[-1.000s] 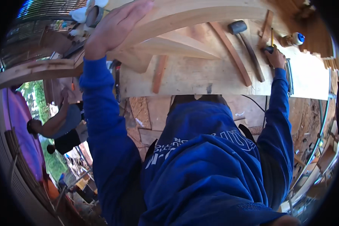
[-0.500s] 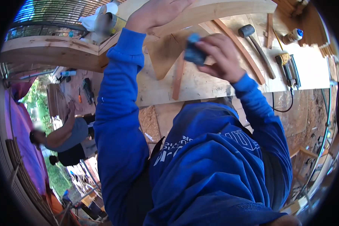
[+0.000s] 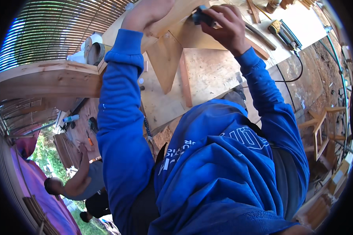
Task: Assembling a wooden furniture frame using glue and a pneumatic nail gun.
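My right hand [image 3: 228,28] grips a small dark block [image 3: 202,16], its fingers bent around it, right by the curved wooden beam [image 3: 180,17]. The block resembles a sanding block, though its exact kind does not show. At the top edge my left hand [image 3: 151,15] lies against the same pale beam, its fingers mostly cut off by the picture's rim. Below the hands a pointed wooden piece [image 3: 165,58] sticks out toward me. Beside it lies a narrow reddish wood strip [image 3: 185,80] on the workbench [image 3: 211,66].
A yellow and black nail gun [image 3: 284,33] with a hose lies at the right, near a hammer handle [image 3: 261,36]. Rolls of tape [image 3: 95,53] stand at the left behind another thick beam [image 3: 47,80]. A co-worker [image 3: 80,180] bends over a surface at the far left.
My view has shifted, so the bench sits higher in the picture. My right hand has moved the dark block up and away from me, to the curved beam. My left hand stays on the beam.
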`<state>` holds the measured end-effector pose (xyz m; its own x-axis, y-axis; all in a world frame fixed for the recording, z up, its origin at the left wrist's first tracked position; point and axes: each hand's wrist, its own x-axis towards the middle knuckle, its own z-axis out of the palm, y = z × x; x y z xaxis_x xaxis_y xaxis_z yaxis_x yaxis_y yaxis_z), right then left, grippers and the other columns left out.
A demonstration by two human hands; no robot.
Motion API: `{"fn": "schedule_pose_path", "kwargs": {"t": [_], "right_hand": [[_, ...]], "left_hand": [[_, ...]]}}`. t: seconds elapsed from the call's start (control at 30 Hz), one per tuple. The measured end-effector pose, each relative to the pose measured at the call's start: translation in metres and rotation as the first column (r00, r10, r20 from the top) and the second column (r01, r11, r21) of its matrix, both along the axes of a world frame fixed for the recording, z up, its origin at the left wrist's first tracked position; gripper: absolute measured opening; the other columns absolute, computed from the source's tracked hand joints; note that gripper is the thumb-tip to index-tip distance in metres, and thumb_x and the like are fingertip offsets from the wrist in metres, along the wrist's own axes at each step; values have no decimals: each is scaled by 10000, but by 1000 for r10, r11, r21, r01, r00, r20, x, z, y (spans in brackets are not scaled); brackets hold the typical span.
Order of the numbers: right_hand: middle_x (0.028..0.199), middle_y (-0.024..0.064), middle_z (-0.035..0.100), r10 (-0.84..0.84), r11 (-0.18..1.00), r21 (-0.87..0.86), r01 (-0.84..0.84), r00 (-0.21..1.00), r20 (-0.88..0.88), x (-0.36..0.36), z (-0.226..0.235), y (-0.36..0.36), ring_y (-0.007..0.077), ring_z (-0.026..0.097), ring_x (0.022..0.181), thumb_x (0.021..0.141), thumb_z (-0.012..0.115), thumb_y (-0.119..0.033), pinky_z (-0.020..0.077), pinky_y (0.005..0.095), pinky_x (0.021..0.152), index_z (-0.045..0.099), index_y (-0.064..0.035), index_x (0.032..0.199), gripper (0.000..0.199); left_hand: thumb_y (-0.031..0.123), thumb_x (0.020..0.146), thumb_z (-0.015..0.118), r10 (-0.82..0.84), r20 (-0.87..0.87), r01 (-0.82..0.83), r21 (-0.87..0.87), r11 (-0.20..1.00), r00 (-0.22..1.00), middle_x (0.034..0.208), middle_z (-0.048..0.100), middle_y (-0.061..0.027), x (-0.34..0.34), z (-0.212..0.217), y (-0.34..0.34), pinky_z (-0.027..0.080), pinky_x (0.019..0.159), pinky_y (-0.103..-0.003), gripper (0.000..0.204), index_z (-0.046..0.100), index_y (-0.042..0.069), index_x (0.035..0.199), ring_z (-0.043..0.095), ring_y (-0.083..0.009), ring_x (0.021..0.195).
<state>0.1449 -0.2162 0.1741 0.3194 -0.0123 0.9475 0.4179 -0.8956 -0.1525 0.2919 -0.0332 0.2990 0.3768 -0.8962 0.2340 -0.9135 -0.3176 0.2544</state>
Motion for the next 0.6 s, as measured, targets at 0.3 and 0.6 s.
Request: {"fn": "schedule_pose_path", "kwargs": {"t": [0.3, 0.6], "right_hand": [[1114, 62, 659, 126, 991, 49, -124, 992, -26, 2, 8, 19, 295, 611, 1022, 659, 875, -228, 518, 401, 880, 682, -133, 1161, 547], [1030, 191, 724, -324, 808, 50, 587, 513, -795, -46, -178, -231, 365, 664, 1022, 828, 690, -573, 505, 469, 900, 712, -56, 1079, 574]], "left_hand": [[219, 1040, 418, 61, -485, -8, 112, 994, 872, 1199, 633, -225, -27, 7, -47, 473, 949, -397, 341, 602, 1, 1226, 613, -374, 1092], [219, 1034, 425, 153, -412, -180, -29, 983, 898, 1181, 636, -239, -23, -17, -15, 485, 927, -407, 337, 601, -10, 1207, 620, -378, 1073]]}}
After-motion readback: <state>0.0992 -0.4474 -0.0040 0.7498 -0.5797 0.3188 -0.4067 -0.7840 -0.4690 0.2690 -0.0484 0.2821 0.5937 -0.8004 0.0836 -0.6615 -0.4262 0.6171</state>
